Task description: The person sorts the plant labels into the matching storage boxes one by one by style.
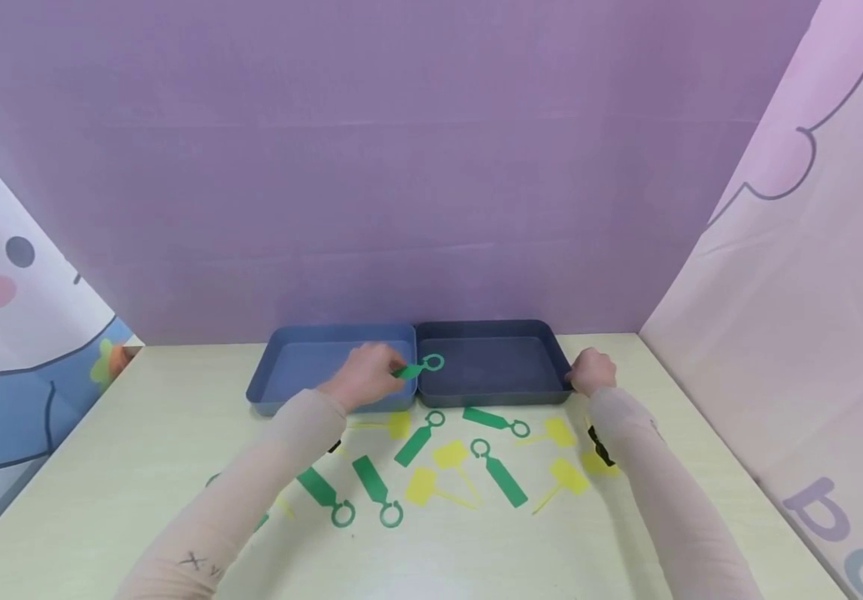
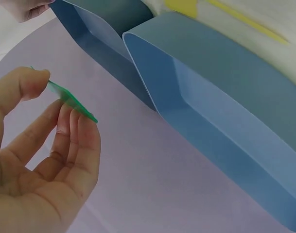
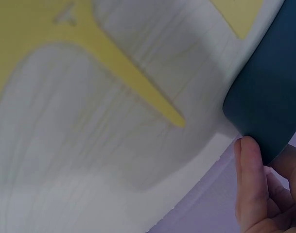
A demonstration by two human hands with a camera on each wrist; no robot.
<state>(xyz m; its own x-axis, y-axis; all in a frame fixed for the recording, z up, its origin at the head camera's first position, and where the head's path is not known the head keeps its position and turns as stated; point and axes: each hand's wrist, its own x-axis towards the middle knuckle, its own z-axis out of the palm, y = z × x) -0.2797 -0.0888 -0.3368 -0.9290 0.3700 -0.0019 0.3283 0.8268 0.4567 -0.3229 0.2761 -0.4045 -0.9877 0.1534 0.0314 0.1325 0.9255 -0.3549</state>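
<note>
Between thumb and fingertips, my left hand (image 1: 366, 375) pinches a green ring-ended plant tag (image 1: 411, 371). The tag is over the line where the two trays meet, its ring toward the dark tray. In the left wrist view, the tag (image 2: 72, 102) shows nearly edge-on. My right hand (image 1: 592, 372) grips the right front corner of the dark navy tray (image 1: 494, 399). The right wrist view has the fingers of that hand (image 3: 254, 189) against the outer wall and the thumb on the other side. The blue tray (image 1: 266, 367) stands at the left, below my left hand.
Several green ring tags (image 1: 504, 481) and yellow T-shaped plant labels (image 1: 569, 476) lie scattered on the pale table (image 1: 431, 558) in front of the trays. A black strap (image 1: 600, 446) shows at my right wrist. A purple cloth (image 1: 401, 167) hangs right behind the trays.
</note>
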